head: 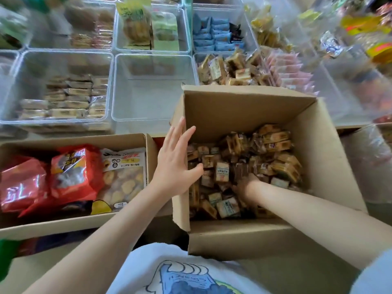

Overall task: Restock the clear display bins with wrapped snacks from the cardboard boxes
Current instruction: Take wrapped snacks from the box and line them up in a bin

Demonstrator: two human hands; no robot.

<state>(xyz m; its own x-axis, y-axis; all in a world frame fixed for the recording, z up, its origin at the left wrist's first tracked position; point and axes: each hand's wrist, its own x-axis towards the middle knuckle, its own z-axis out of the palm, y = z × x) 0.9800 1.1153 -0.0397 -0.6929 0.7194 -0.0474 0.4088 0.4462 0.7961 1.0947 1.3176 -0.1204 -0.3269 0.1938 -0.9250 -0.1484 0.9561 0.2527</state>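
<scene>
An open cardboard box (324,158) in front of me holds a heap of small brown wrapped snacks (275,158). My left hand (176,158) lies flat with straight fingers against the box's left wall at its rim. My right hand (246,185) reaches down into the heap, its fingers buried among the snacks, so its grip is hidden. Beyond the box, a clear bin (152,115) looks bare inside. To its right, another clear bin (196,57) holds the same brown snacks (231,71).
A second cardboard box (70,140) at left holds red bags and a cookie packet. Clear bins of other wrapped snacks fill the shelf behind, among them stacked bars (63,98), blue packets (214,35) and pink packets (286,73).
</scene>
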